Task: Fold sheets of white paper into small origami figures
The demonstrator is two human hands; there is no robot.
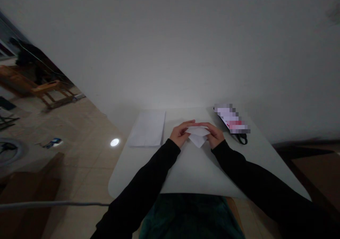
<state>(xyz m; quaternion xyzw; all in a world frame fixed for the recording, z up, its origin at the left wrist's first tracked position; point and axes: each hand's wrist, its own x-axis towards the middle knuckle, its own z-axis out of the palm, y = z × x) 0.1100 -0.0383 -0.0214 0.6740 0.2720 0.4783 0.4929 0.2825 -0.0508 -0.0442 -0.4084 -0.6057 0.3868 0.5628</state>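
Paper (198,140), white, one piece, folded: over the table (196,175), pinched by your left hand (180,133) and right hand (216,134). Press evenly with both thumbs, edges aligned, so creases run straight.

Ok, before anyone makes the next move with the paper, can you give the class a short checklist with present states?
1. Left hand holding the paper: ok.
2. Right hand holding it too: ok.
3. Paper's side edges uncovered: not ok; fingers hide them.
4. Stack apart from the left hand: ok.
5. Blurred item apart from the right hand: ok.
6. Creases sharp: cannot tell; too small.
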